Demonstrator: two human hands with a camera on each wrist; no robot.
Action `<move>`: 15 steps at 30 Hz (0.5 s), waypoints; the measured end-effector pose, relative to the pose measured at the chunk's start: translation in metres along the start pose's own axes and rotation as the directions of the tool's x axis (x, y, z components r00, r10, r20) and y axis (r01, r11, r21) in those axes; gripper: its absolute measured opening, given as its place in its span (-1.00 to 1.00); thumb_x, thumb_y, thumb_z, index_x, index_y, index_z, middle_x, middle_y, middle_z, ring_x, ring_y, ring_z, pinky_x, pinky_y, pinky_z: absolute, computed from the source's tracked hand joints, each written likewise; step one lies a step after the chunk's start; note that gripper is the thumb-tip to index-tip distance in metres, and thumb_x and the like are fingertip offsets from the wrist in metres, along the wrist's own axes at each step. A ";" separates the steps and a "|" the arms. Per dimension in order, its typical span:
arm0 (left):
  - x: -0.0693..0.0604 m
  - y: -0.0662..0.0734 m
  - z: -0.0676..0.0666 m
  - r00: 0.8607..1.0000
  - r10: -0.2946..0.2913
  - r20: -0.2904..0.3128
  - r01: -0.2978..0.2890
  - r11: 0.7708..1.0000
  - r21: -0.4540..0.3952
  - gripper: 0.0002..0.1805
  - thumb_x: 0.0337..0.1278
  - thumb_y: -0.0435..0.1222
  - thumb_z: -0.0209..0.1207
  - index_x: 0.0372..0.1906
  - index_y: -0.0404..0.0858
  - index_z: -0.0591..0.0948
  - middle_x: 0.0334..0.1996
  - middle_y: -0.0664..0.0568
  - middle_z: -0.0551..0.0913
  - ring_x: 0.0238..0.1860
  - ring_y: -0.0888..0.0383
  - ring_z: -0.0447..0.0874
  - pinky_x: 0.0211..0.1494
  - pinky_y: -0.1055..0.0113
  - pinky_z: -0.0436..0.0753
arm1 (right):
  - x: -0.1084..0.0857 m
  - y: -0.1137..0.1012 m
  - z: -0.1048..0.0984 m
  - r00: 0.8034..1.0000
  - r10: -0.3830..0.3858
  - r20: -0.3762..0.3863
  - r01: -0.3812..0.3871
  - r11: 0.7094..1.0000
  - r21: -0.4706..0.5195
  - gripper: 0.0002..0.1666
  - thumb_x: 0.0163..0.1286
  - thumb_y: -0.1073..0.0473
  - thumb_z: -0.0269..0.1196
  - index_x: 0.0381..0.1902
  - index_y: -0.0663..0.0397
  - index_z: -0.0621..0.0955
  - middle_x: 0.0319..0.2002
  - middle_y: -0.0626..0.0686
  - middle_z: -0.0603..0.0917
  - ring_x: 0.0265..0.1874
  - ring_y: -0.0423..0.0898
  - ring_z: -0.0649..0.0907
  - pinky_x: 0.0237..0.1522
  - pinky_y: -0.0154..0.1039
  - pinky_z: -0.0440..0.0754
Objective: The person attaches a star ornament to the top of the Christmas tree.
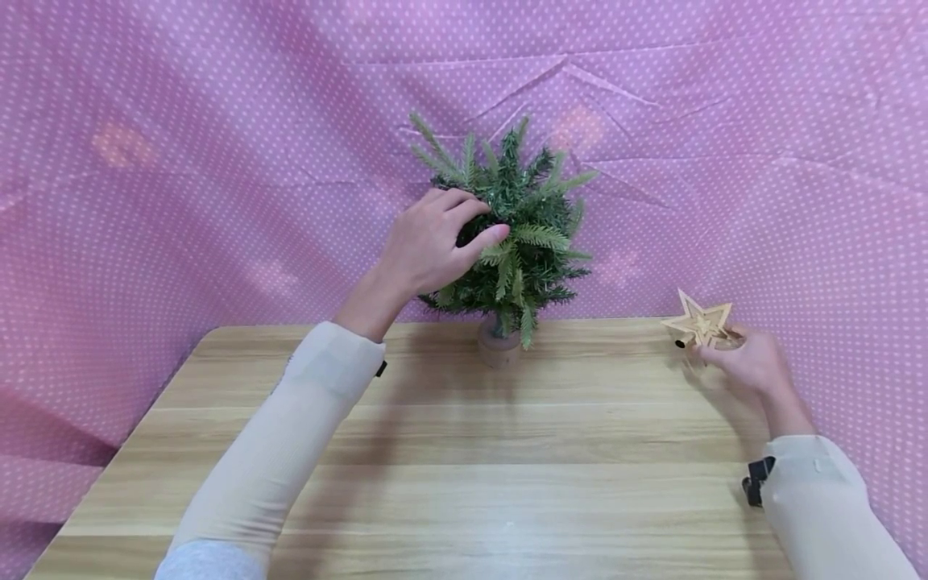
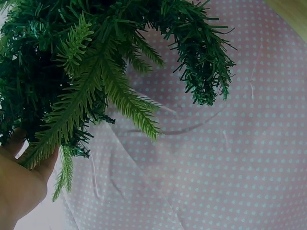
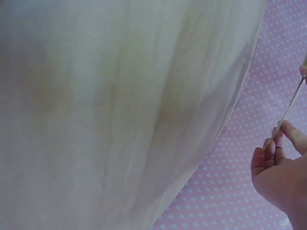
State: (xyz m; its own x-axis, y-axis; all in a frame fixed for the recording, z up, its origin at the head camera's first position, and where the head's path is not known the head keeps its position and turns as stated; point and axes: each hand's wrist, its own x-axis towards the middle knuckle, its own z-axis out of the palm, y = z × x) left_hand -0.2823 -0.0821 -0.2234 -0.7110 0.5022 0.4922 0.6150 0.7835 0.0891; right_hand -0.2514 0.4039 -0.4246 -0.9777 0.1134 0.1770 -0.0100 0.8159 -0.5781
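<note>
A small artificial Christmas tree (image 1: 540, 213) with a round wooden base (image 1: 499, 345) stands upright near the table's back edge. My left hand (image 1: 435, 242) holds its foliage at the upper left, thumb in front and the other fingertips partly hidden among the branches. In the left wrist view, green sprigs (image 2: 81, 96) hang over that left hand (image 2: 21, 184). At the far right, my right hand (image 1: 750, 362) pinches a gold star tree topper (image 1: 699, 321) above the table. The right wrist view has the right hand (image 3: 283, 179) holding a thin, coiled gold wire piece (image 3: 286, 114).
The wood-grain table (image 1: 507, 451) spreads out before me. A pink polka-dot cloth (image 1: 254, 201) hangs close behind and along both sides. Black straps or devices, such as one (image 1: 757, 481) at the right cuff, sit by the sleeves.
</note>
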 end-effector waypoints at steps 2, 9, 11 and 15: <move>0.000 0.000 0.000 1.000 -0.001 0.001 0.001 1.000 0.001 -0.26 0.41 0.35 -0.14 0.28 -0.09 0.62 0.30 -0.01 0.54 0.34 -0.02 0.44 0.37 -0.02 0.44 | 0.001 -0.001 0.000 1.000 -0.011 -0.027 0.011 1.000 -0.009 -0.10 0.22 -0.10 0.49 0.20 0.55 0.49 -0.15 0.48 0.65 -0.27 0.25 0.62 -0.42 -0.24 0.53; 0.000 0.000 0.000 1.000 -0.006 0.001 0.006 1.000 0.013 -0.25 0.40 0.36 -0.15 0.28 -0.08 0.62 0.31 -0.01 0.53 0.35 -0.02 0.43 0.37 -0.02 0.44 | 0.001 -0.008 -0.001 0.999 0.012 -0.051 -0.013 1.000 -0.027 0.03 0.25 -0.22 0.43 0.32 0.54 0.40 0.10 0.60 0.50 -0.02 0.47 0.52 -0.14 0.29 0.57; 0.001 0.000 0.000 1.000 -0.004 0.000 0.004 1.000 0.018 -0.24 0.40 0.36 -0.15 0.28 -0.08 0.62 0.31 -0.01 0.54 0.35 -0.02 0.43 0.37 -0.02 0.45 | 0.001 -0.010 -0.001 0.999 0.013 -0.050 -0.014 1.000 -0.017 0.04 0.26 -0.22 0.42 0.33 0.55 0.38 0.16 0.63 0.44 0.07 0.52 0.47 -0.02 0.43 0.47; 0.001 0.000 0.001 1.000 -0.003 0.005 0.003 1.000 0.024 -0.23 0.40 0.37 -0.16 0.29 -0.08 0.61 0.32 -0.02 0.53 0.36 -0.02 0.42 0.38 -0.02 0.44 | 0.001 -0.014 -0.001 0.998 0.001 -0.062 -0.002 1.000 -0.005 0.01 0.27 -0.18 0.42 0.32 0.56 0.39 0.19 0.62 0.42 0.12 0.54 0.43 0.07 0.48 0.40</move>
State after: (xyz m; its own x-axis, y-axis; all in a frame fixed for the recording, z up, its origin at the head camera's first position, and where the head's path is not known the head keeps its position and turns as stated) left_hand -0.2830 -0.0817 -0.2237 -0.7143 0.5019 0.4877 0.6049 0.7933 0.0696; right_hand -0.2518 0.3929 -0.4151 -0.9629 0.1492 0.2250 -0.0073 0.8187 -0.5742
